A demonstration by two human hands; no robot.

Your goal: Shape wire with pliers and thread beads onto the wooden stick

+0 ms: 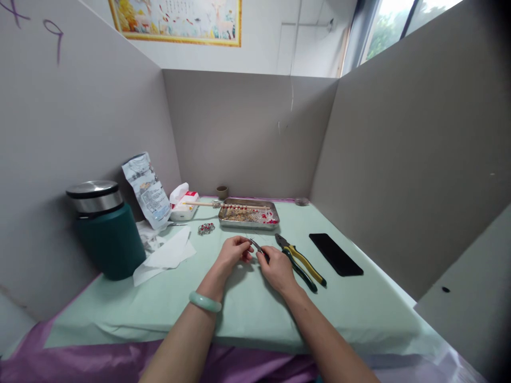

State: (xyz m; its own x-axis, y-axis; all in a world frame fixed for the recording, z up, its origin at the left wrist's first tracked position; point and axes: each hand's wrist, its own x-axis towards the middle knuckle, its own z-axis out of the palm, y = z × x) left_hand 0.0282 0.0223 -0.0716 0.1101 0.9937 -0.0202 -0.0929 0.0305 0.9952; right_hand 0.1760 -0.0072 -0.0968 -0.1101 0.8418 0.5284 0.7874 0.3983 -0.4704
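My left hand (235,251), below a jade bangle (205,301), pinches its thumb and fingertips together over the table. What it holds is too small to make out; faint thin strands show just above the fingertips. My right hand (278,267) is closed around small pliers (256,245), whose slim metal jaws point up and left to the left fingertips. Most of their handles are hidden in the palm. To the right of this hand lie large pliers (301,261) with green and yellow handles.
Behind my hands a metal tray (248,225) holds red, clear and gold beads, with a beaded stick (239,206) across it. A beaded chain (206,229), white paper (165,255), a green flask (109,239), a pouch (147,191) and tissues (183,205) stand left. A black phone (336,254) lies right; partitions surround the table.
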